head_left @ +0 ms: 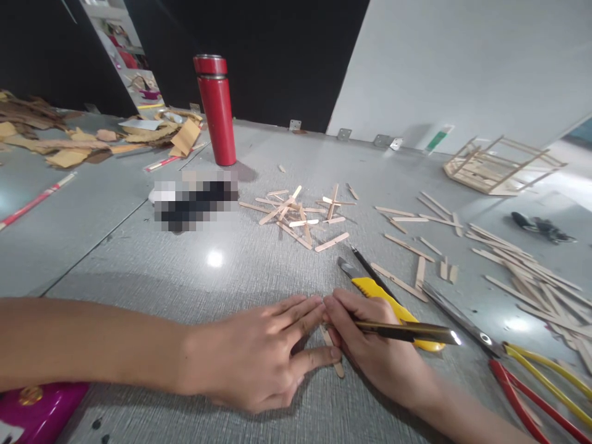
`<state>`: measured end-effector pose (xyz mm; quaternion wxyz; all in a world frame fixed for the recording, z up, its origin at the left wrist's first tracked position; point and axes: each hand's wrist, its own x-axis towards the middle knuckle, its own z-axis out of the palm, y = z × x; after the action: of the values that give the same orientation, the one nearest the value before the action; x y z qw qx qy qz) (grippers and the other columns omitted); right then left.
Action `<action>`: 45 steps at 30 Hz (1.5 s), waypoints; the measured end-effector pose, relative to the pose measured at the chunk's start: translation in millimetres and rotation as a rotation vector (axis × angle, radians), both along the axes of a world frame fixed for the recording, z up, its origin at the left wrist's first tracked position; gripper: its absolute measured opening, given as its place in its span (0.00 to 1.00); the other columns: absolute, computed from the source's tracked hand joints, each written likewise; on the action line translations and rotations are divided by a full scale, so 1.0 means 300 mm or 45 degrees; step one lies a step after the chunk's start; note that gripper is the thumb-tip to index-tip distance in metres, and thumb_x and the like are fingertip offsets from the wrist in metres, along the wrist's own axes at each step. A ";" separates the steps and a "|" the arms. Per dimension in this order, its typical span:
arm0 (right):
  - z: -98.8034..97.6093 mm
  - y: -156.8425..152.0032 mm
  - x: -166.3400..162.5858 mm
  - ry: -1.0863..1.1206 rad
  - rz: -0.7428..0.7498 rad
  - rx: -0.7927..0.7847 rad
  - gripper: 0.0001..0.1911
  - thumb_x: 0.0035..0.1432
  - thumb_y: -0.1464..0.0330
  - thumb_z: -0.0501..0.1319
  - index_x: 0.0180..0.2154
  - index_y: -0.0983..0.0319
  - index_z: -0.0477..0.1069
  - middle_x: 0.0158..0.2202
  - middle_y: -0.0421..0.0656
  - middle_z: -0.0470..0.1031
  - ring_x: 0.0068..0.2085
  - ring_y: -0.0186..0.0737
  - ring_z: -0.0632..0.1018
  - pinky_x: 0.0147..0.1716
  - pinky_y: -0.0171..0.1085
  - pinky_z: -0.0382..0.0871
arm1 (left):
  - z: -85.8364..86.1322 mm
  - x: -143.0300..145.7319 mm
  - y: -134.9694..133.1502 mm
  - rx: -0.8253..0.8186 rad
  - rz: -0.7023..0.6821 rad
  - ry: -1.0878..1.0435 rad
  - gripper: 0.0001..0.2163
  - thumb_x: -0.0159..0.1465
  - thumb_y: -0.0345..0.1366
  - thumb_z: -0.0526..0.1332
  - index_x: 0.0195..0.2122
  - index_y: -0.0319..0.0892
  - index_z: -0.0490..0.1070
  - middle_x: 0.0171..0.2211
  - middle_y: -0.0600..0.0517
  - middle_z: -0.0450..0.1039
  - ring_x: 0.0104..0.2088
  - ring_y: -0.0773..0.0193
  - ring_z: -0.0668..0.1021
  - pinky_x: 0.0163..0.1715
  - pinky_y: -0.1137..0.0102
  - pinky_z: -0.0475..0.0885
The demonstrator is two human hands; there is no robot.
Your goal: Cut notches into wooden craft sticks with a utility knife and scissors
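Note:
My left hand (259,354) lies palm down on the grey table, its fingers stretched toward the right. Its thumb presses on a wooden craft stick (340,369), with the fingertips by the stick's far end. My right hand (377,345) is closed in a pen-like grip around a slim black-and-gold tool (407,332). The tool's working tip is hidden by the fingers, so I cannot tell whether it is a pen or a cutter. Just beyond the right hand lie a yellow utility knife (379,296) and a black pen (372,270).
Scissors (462,320) and red-and-yellow-handled pliers (546,382) lie at the right. Loose craft sticks (531,271) are scattered right and ahead. A stick frame (502,166) stands far right. A red flask (216,111) stands behind, cardboard scraps (83,145) back left, a purple object (55,407) near left.

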<state>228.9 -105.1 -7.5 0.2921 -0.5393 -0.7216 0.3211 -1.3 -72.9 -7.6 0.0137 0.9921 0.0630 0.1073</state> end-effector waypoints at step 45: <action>-0.006 -0.006 0.003 -0.034 -0.034 0.079 0.22 0.75 0.63 0.54 0.25 0.57 0.55 0.20 0.32 0.59 0.22 0.31 0.59 0.21 0.35 0.54 | -0.001 0.008 0.001 0.052 0.003 0.044 0.28 0.75 0.43 0.54 0.73 0.35 0.59 0.68 0.28 0.63 0.71 0.41 0.65 0.71 0.56 0.59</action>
<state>229.9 -106.8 -9.3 0.3033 -0.5437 -0.7279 0.2873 1.0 -72.7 -8.0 -0.0077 0.9939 0.0622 0.0912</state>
